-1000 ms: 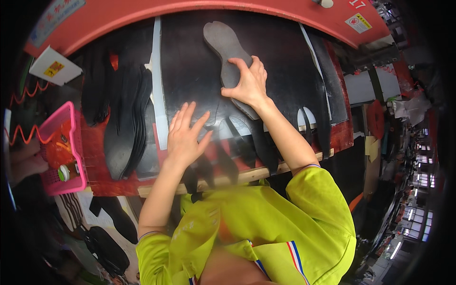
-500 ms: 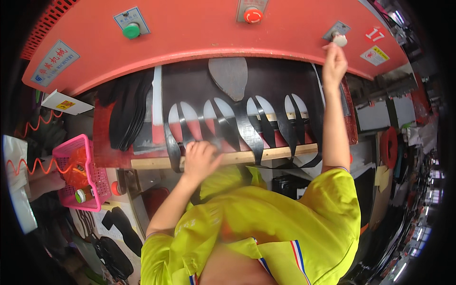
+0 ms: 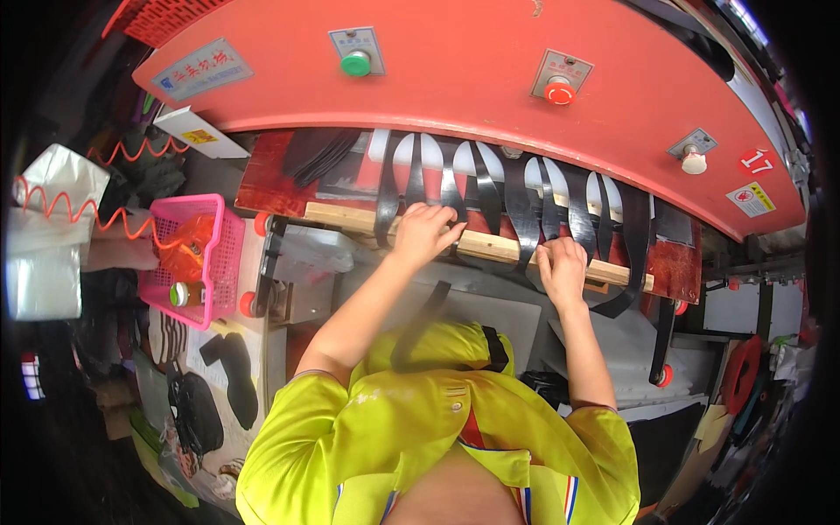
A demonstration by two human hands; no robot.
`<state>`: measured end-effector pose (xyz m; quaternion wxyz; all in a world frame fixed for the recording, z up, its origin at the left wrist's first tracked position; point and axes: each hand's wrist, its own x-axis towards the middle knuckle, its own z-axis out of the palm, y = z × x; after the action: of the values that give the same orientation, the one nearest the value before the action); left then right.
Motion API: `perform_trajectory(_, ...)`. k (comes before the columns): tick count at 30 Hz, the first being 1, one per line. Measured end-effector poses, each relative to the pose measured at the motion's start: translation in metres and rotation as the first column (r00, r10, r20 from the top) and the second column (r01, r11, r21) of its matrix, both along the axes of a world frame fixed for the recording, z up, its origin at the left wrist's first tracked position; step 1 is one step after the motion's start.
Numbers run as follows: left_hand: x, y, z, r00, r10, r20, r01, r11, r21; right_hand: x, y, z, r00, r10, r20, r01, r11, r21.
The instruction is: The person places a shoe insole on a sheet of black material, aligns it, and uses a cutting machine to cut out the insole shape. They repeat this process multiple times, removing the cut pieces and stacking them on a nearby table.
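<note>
A black rubber-like sheet [image 3: 522,210] with a row of sole-shaped cut-outs lies under the red machine's front, its narrow strips draping over a pale wooden bar [image 3: 486,246]. My left hand [image 3: 426,232] is at the bar, fingers curled over one of the strips, thumb out to the right. Farther right, my right hand [image 3: 562,264] has its fingers bent closed on the sheet's near edge. What lies beneath both sets of fingertips is hidden. A blurred black strip [image 3: 420,328] dangles below the bar, in front of my yellow-green shirt.
The red machine [image 3: 455,74] spans the far side, bearing a green button [image 3: 356,63], a red button [image 3: 559,90] and a white knob [image 3: 693,159]. At left, a pink basket [image 3: 229,254] holds an orange bag and a jar. Black pieces [image 3: 234,376] lie on a side table.
My right hand has left the white knob and come down to the sheet. My left hand stays at the bar. The view has shifted, and a blurred strip now hangs before my shirt.
</note>
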<state>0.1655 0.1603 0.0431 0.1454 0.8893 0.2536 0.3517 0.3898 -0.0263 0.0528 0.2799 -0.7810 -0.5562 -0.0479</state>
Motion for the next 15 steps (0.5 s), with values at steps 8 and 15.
perform_trajectory(8, -0.007, -0.011, 0.006, 0.999, -0.03, 0.013, 0.032, 0.993, -0.118, -0.01, -0.006, -0.002, 0.997, -0.065, 0.037, 0.067, 0.997, -0.05)
perform_trajectory(15, -0.068, -0.077, 0.039, 0.949, -0.118, -0.293, 0.088, 0.99, -0.113, -0.031, -0.047, 0.058, 0.983, -0.032, -0.181, -0.089, 0.78, -0.619)
